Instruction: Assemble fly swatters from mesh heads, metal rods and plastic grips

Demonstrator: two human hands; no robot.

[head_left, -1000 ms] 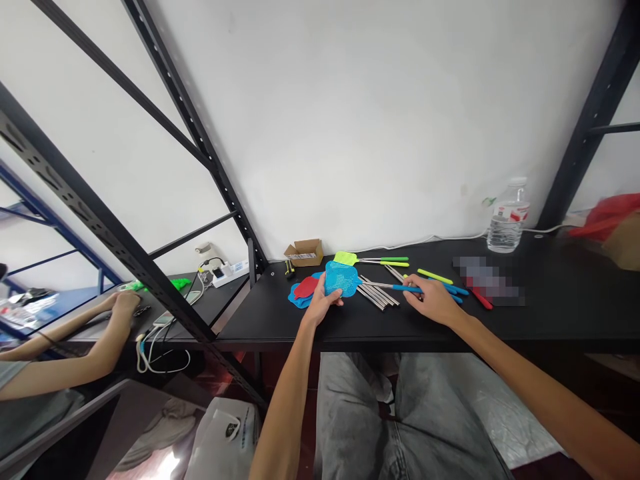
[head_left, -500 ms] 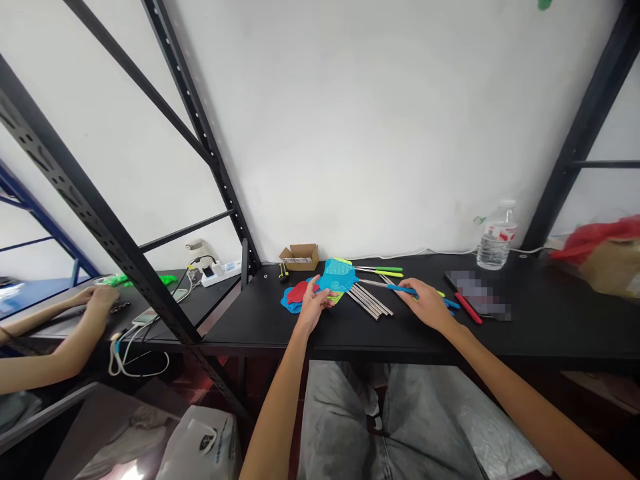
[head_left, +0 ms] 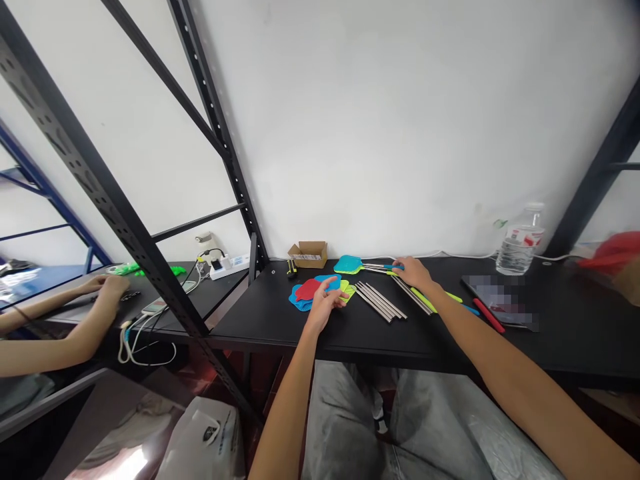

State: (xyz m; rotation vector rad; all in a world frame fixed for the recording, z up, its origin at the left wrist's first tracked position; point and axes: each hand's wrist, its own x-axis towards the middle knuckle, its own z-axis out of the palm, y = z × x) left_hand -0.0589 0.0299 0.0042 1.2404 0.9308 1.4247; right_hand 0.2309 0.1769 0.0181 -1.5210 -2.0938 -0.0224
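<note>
With fingers closed, my right hand [head_left: 414,272] grips the blue handle of a fly swatter with a metal shaft. The blue head [head_left: 347,263] of this fly swatter lies over a yellow-green one near the wall. My left hand [head_left: 325,308] has its fingers apart at the pile of loose swatter heads; it appears to hold nothing. In that pile a red head [head_left: 307,289] rests on blue ones, and a yellow-green head [head_left: 348,289] shows beside my left fingers. Several bare metal rods [head_left: 380,303] lie between my hands. Yellow-green handles [head_left: 424,300] are partly hidden under my right forearm.
A small open cardboard box [head_left: 310,255] stands by the wall. On the right are a water bottle [head_left: 520,240], a red handle [head_left: 489,316] and a blurred flat dark object [head_left: 493,293]. Metal shelf posts [head_left: 100,167] frame the left. Another person's hands [head_left: 107,287] work there.
My right hand has moved the blue fly swatter away from me, toward the wall, onto the yellow-green one. My left hand stays by the loose heads. The view has shifted slightly.
</note>
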